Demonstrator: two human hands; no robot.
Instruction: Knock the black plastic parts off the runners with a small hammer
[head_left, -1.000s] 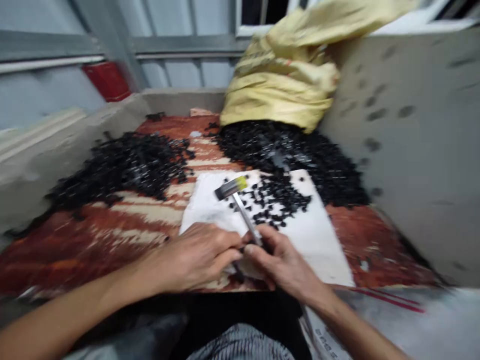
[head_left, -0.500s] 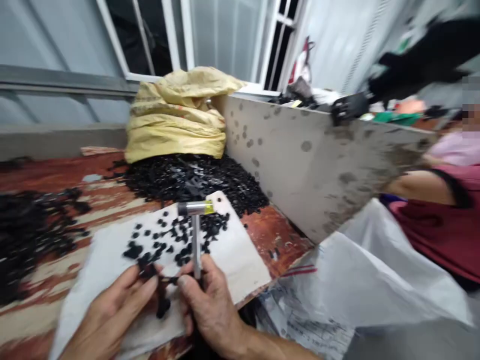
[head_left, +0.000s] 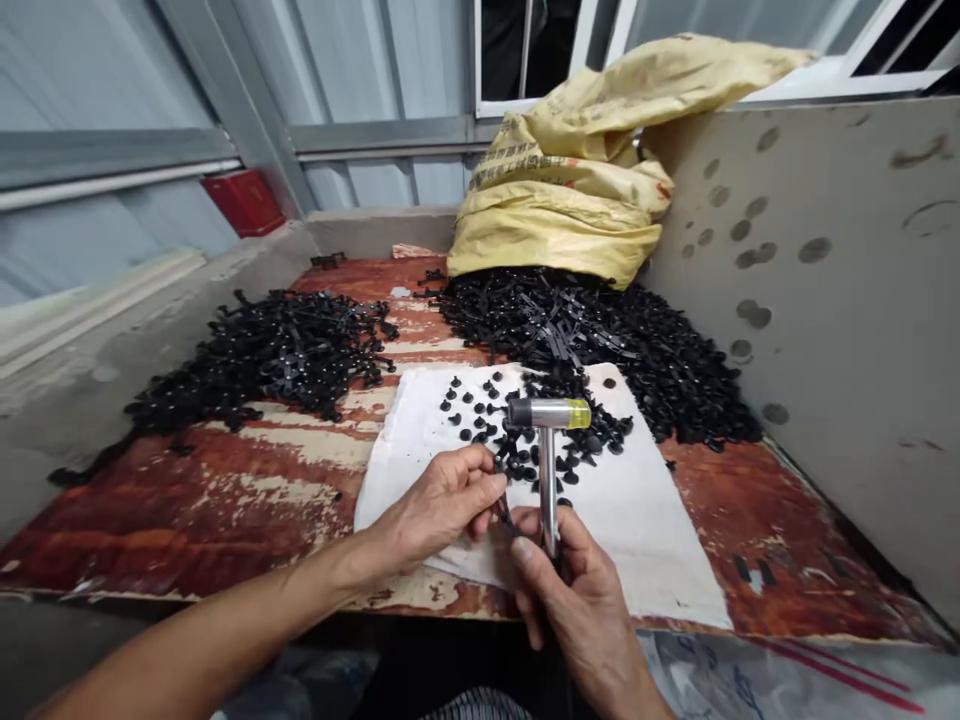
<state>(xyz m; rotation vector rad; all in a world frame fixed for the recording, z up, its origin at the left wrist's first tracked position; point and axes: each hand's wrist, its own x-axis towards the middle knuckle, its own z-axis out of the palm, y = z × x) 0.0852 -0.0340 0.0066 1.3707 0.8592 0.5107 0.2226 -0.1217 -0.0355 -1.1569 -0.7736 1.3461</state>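
By the front edge of a white cloth [head_left: 667, 575], the right hand [head_left: 581, 595] curls tight and the left hand [head_left: 442, 500] pinches nearly closed. The right one grips a shiny mallet [head_left: 548, 475], pointing up, one end black, one yellow; the left one, a thin black strip [head_left: 505, 512] between the hands.

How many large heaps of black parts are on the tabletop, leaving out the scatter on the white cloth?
2. The left heap lies beside the low grey wall; the right heap spreads from under the yellow sack, which may hide more.
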